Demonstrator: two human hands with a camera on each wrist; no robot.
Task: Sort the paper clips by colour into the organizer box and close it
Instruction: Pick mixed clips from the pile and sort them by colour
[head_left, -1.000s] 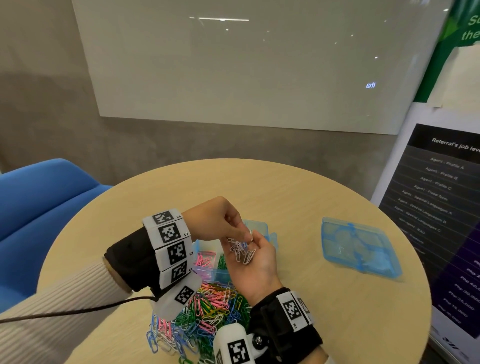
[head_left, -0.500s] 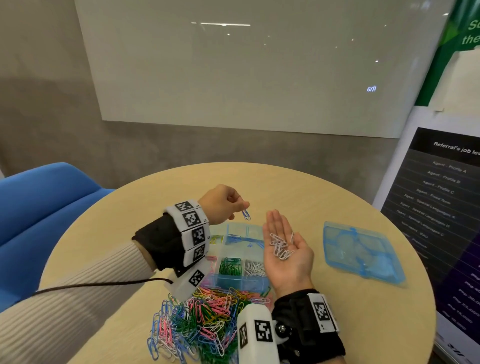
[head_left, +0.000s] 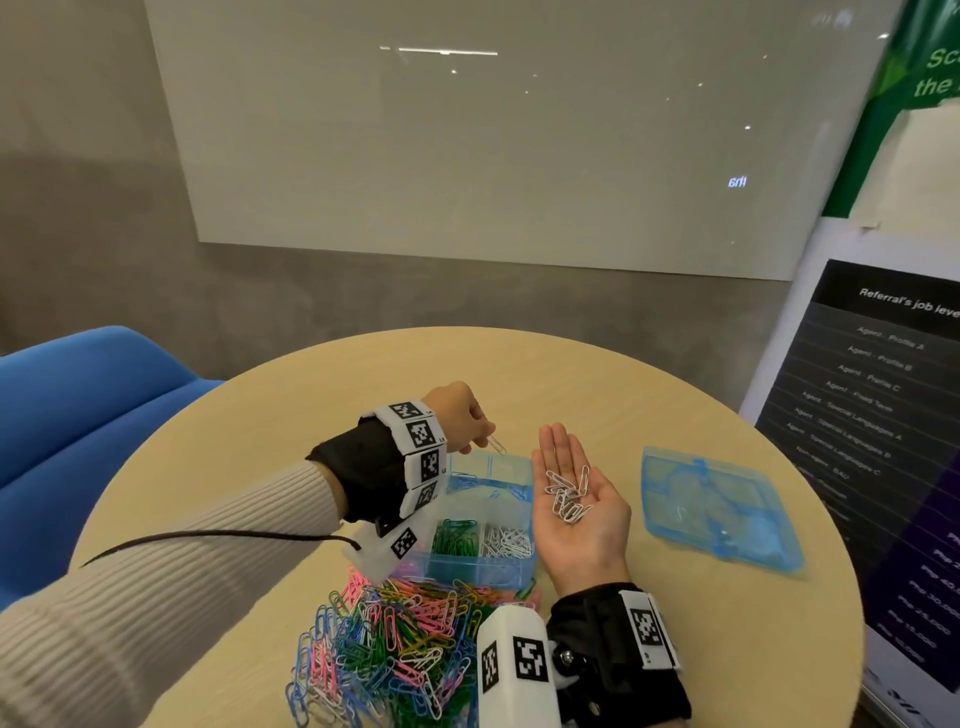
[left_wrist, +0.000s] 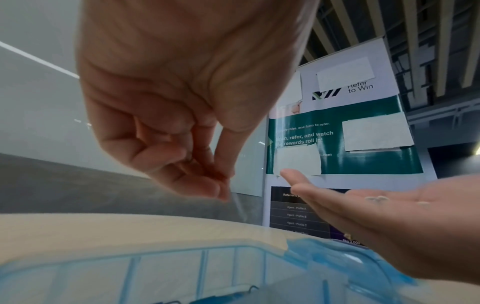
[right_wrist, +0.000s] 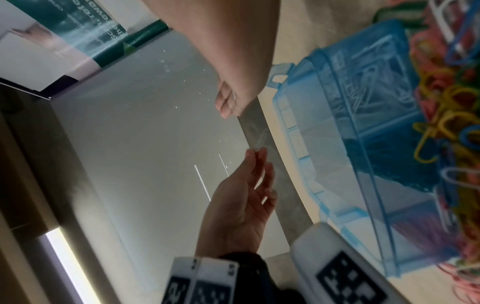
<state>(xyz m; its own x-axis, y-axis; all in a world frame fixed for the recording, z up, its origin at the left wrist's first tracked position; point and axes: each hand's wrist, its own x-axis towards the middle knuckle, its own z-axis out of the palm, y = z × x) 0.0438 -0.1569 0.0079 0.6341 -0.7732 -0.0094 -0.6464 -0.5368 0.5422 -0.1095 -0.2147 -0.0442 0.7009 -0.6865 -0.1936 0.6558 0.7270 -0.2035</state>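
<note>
left hand moved left, pinching 1 clip | right hand flat, cradling white clips

Round wooden table; blue chair at left; grey wall bearing whiteboard; printed banner at right.

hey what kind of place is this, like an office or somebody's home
Probably an office meeting corner: a glass whiteboard on the wall, a recruitment referral banner standing beside the round table, and a blue chair.
</note>
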